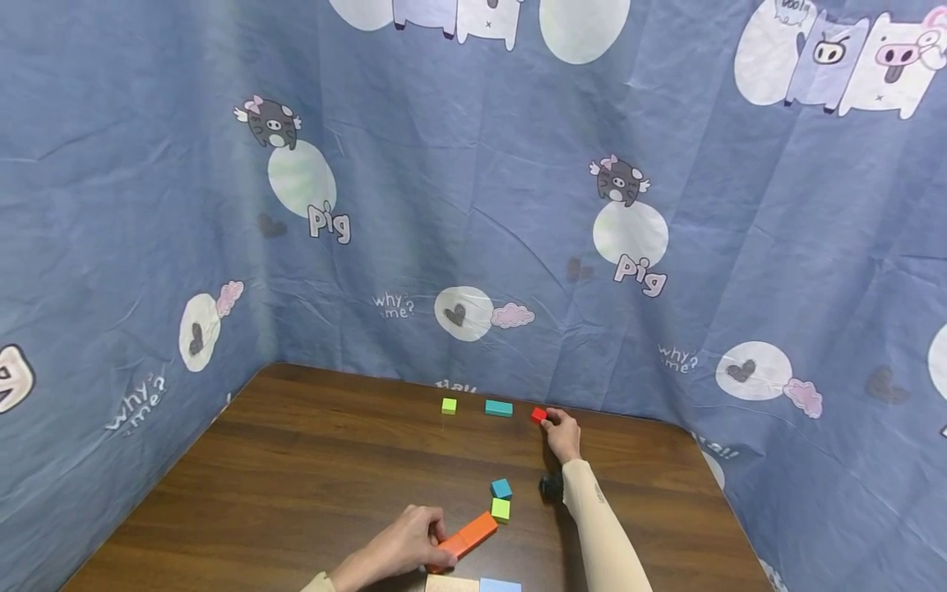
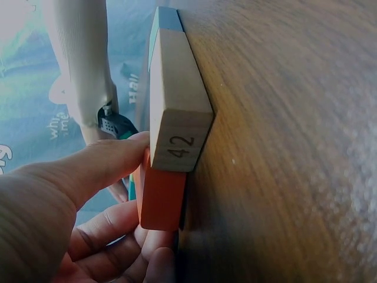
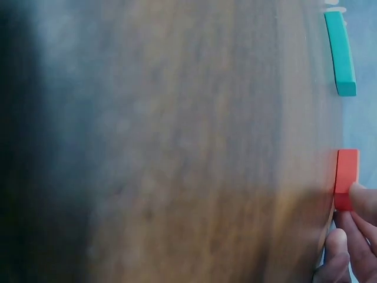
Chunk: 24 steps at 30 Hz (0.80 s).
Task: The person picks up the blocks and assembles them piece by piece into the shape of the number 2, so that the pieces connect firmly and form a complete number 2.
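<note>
Near the front of the brown table, my left hand (image 1: 410,538) pinches the near end of an orange block row (image 1: 473,533), thumb on one side and fingers on the other. In the left wrist view, the orange block (image 2: 162,200) lies behind a bare wood block (image 2: 177,94) marked 42, which the thumb tip appears to touch. My right hand (image 1: 565,436) reaches to the far side of the table and holds a small red block (image 1: 538,415) between thumb and fingers. The right wrist view shows the red block (image 3: 347,171) at the fingertips.
Left of the red block lie a teal block (image 1: 499,409) and a light green block (image 1: 449,406). A blue block (image 1: 501,489) and a green block (image 1: 501,511) sit by the orange row's far end. A light blue block (image 1: 500,585) adjoins the wood block. Patterned blue cloth (image 1: 473,205) hangs behind.
</note>
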Available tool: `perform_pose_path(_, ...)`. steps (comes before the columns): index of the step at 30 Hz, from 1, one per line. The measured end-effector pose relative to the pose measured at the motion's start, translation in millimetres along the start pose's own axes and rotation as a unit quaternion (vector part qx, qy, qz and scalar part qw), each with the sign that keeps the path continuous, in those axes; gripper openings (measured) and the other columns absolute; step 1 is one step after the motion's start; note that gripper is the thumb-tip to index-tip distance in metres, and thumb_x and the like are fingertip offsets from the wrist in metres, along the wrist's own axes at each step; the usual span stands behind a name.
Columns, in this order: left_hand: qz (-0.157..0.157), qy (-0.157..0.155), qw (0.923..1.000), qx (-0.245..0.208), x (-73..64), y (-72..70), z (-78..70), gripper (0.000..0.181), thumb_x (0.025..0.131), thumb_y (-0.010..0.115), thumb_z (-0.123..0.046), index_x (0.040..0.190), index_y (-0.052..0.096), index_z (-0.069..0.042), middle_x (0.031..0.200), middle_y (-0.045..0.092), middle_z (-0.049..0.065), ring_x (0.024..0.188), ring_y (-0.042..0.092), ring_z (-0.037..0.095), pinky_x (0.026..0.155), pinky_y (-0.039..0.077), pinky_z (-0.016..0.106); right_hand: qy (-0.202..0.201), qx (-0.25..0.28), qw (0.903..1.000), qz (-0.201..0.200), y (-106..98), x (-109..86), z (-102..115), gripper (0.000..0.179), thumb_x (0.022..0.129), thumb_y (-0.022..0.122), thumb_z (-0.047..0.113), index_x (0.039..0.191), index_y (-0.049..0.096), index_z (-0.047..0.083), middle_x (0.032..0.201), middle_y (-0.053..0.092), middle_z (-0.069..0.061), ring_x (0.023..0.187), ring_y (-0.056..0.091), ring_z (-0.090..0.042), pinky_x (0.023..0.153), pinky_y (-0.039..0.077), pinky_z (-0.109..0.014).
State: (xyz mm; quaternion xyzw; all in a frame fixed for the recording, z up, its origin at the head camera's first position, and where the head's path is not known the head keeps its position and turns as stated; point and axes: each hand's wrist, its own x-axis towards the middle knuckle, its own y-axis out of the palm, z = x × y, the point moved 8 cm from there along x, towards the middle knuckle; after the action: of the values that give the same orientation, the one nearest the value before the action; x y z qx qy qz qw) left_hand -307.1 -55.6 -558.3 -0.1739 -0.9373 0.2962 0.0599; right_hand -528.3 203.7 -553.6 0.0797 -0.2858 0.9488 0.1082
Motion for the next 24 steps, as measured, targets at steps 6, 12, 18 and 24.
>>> perform_pose_path(6, 0.004, -0.002, 1.0, -0.002, 0.7, 0.1, 0.1, 0.027, 0.068, 0.083, -0.023, 0.075, 0.06, -0.011, 0.063, 0.052, -0.01, 0.054, 0.045, 0.002, 0.046, 0.033, 0.018, 0.003, 0.005, 0.9999, 0.009, -2, -2.1, -3, 0.025, 0.087, 0.067, 0.006, 0.11, 0.068, 0.0, 0.111, 0.069, -0.019, 0.106, 0.061, -0.034, 0.093, 0.044, -0.047)
perform_pose_path(12, 0.005, 0.004, 1.0, 0.001, 1.7, -0.2, -1.0, 0.027, 0.068, 0.083, -0.024, 0.076, 0.061, -0.011, 0.064, 0.052, -0.01, 0.055, 0.045, 0.001, 0.047, 0.034, 0.018, 0.005, 0.003, 0.9998, 0.021, -4, -2.8, -4, 0.025, 0.086, 0.068, 0.005, 0.111, 0.068, 0.0, 0.107, 0.07, -0.018, 0.096, 0.064, -0.028, 0.084, 0.048, -0.04)
perform_pose_path(18, 0.004, 0.007, 1.0, 0.006, 2.3, 0.3, -0.6, 0.027, 0.068, 0.084, -0.025, 0.075, 0.061, -0.013, 0.064, 0.053, -0.011, 0.055, 0.045, 0.001, 0.047, 0.034, 0.018, 0.003, -0.004, 0.9992, 0.039, -7, -8.0, -4, 0.025, 0.086, 0.067, 0.005, 0.111, 0.068, 0.0, 0.103, 0.071, -0.017, 0.091, 0.065, -0.023, 0.078, 0.048, -0.034)
perform_pose_path(24, 0.004, 0.005, 1.0, 0.006, 2.5, 0.2, -0.1, 0.028, 0.067, 0.083, -0.026, 0.074, 0.06, -0.013, 0.063, 0.052, -0.01, 0.054, 0.045, 0.001, 0.046, 0.033, 0.018, -0.001, -0.015, 0.9984, 0.055, -10, -12.5, -3, 0.026, 0.086, 0.068, 0.007, 0.111, 0.069, 0.002, 0.104, 0.07, -0.015, 0.091, 0.064, -0.024, 0.08, 0.048, -0.037)
